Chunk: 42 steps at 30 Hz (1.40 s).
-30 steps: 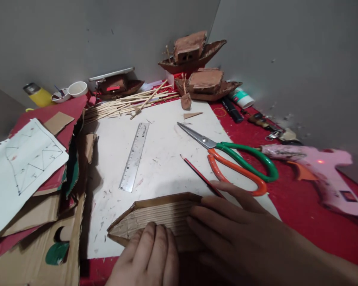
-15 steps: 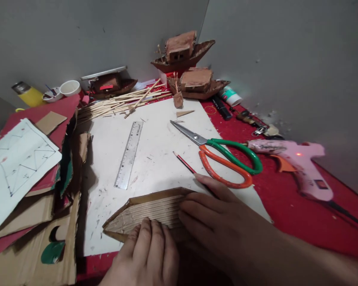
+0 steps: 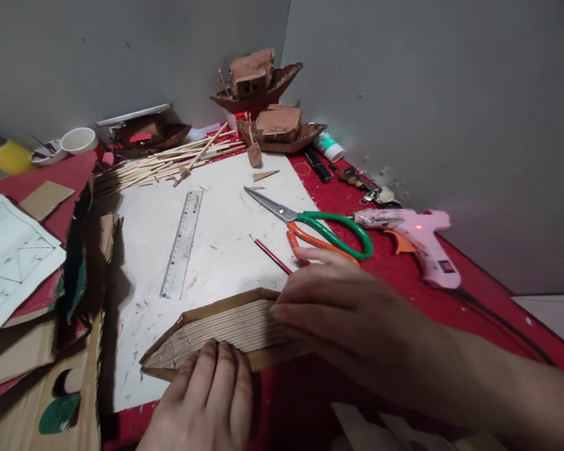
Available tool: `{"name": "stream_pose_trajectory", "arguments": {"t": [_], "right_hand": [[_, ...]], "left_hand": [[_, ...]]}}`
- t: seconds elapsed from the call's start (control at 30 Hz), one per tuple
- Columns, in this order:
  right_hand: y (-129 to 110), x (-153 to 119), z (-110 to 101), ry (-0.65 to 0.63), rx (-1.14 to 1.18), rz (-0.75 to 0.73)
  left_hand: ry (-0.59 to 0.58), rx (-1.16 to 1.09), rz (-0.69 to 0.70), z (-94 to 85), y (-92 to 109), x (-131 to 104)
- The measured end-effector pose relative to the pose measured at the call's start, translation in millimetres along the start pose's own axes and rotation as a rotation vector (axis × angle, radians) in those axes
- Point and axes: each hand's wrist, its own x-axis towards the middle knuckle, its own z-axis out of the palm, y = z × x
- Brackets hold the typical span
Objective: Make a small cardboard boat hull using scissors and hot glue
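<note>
The white flat paper sheet lies under and beyond the brown corrugated-cardboard boat hull, likely as a mat. Fingers together, the left hand clasps the hull's near wall, seemingly steadying it; the right hand covers its right end, whether pinching I cannot tell.

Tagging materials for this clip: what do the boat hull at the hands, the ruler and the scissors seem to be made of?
Boat hull: matt, bare brown corrugated cardboard, judging by its parallel ridges. Ruler: probably metal from its dull silvery-grey face, possibly plastic. Scissors: grey metal blades with a slight sheen; smooth, glossy green and orange handles, likely plastic.
</note>
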Motion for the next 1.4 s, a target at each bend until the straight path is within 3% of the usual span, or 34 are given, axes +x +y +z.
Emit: {"name": "stream_pose_trajectory", "arguments": {"t": [0.1,0.3,0.53,0.87,1.07,1.2,1.4], "right_hand": [[-2.0,1.2,5.1,-0.063,0.028,-0.037],[2.8,-0.4,-5.7,0.097,-0.049,0.104],[1.7,-2.4,5.9,-0.069,-0.047,0.355],[3.9,-3.4,26.6,-0.043,0.12,0.377],[2.5,0.3,6.8,-0.076,0.169,0.461],[3.9,4.0,-9.0,0.0,0.157,0.485],[5.6,3.5,-0.5,-0.124,0.114,0.465]], "left_hand": [[-0.047,-0.01,-0.033,0.0,0.1,1.4],[-0.11,-0.007,-0.027,-0.1,1.3,9.5],[-0.199,-0.04,0.002,-1.9,-4.0,19.4],[-0.172,-0.12,0.053,1.4,-1.5,29.1],[-0.246,-0.122,0.037,1.2,-0.7,34.2],[-0.283,-0.187,0.058,0.6,-2.2,35.0],[-0.242,-0.184,0.05,1.0,-2.2,38.8]]}}
